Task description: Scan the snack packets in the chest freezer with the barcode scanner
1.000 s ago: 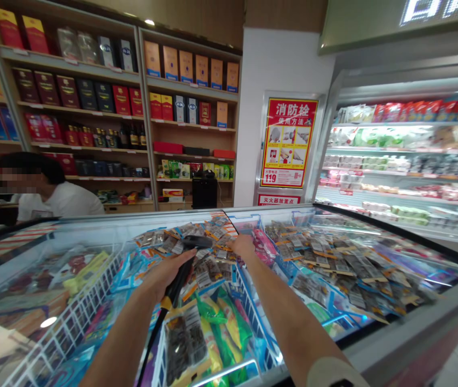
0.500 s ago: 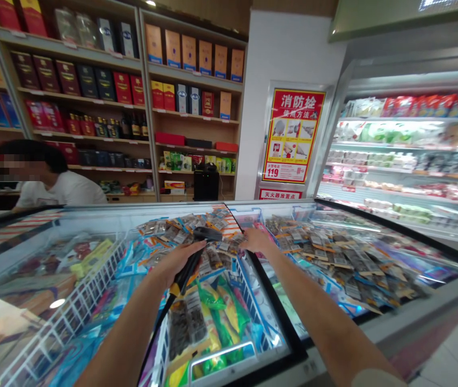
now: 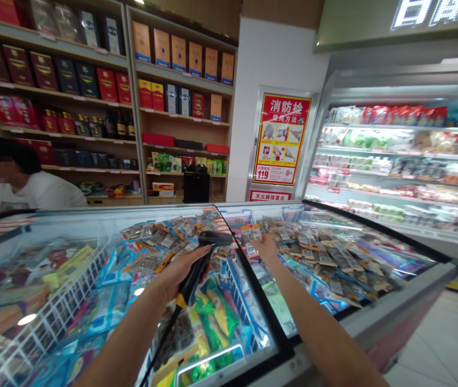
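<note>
My left hand (image 3: pixel 182 271) is wrapped round the handle of a black and yellow barcode scanner (image 3: pixel 198 269), its cable trailing down towards me. The scanner's head points right. Just beyond it, my right hand (image 3: pixel 267 250) pinches a small clear snack packet (image 3: pixel 252 233) with an orange top edge. Several similar packets (image 3: pixel 329 258) are spread over the freezer's right glass top, close to that hand. More packets (image 3: pixel 164 234) lie on the left glass, behind the scanner. My right fingertips are partly blurred.
A black frame edge (image 3: pixel 261 285) divides the freezer's glass tops. White wire baskets (image 3: pixel 43 328) with bagged goods show beneath the glass. A person in a white shirt (image 3: pixel 47 193) is at the far left. Shelves of boxes (image 3: pixel 180 118) and a lit chiller (image 3: pixel 398 156) stand behind.
The view has turned slightly right. My right hand has moved right from the dividing frame, and the packet in it now shows. My left hand still holds the scanner, now nearer the divider.
</note>
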A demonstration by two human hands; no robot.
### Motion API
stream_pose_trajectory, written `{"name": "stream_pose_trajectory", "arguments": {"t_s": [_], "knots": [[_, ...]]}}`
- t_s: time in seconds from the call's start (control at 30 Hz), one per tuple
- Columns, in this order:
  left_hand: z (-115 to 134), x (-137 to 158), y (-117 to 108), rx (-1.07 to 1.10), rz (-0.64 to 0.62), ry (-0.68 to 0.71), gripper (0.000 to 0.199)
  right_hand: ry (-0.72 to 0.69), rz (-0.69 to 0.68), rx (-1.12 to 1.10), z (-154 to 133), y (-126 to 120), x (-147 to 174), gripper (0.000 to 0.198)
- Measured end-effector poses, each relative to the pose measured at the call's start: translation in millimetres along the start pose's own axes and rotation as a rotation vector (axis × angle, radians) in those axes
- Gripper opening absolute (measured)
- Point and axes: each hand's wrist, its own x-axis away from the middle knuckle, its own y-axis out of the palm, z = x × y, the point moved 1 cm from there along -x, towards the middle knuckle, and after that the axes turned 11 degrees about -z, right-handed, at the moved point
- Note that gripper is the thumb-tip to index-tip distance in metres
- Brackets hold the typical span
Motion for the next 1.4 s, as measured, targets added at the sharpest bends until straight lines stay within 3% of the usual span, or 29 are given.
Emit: {"name": "stream_pose_trajectory", "arguments": {"t_s": [0.1,0.33,0.87,1.07,1.2,1.4], "knots": [[0.7,0.9,4.1,0.062,-0.009,-0.01,0.029,0.054,0.085,0.003,0.6,-3.8,1.7,0.025],[0.8,1.0,2.3,0.087,-0.007,-0.009,0.028,0.028,0.13,0.027,9.9,-4.6,-2.2,0.025],[3.0,2.8,6.5,0.045,-0.023,0.025,0.027,-0.002,0.114,0.112,8.1,-1.6,0.1,0.029],[2.9,-0.3,0.3,0.022,0.077,0.014,0.03,0.057,0.146,0.373,1.3,-11.6,-1.4,0.037],[1.8,-2.6,-5.3,-0.017,0.095,0.015,0.032,0.008,0.11,0.592,1.0,-20.5,-13.5,0.05],[4.0,0.5,-11.1,-0.004,0.118,0.009,0.031,0.032,-0.007,0.857,3.3,-21.8,-24.4,0.033]]}}
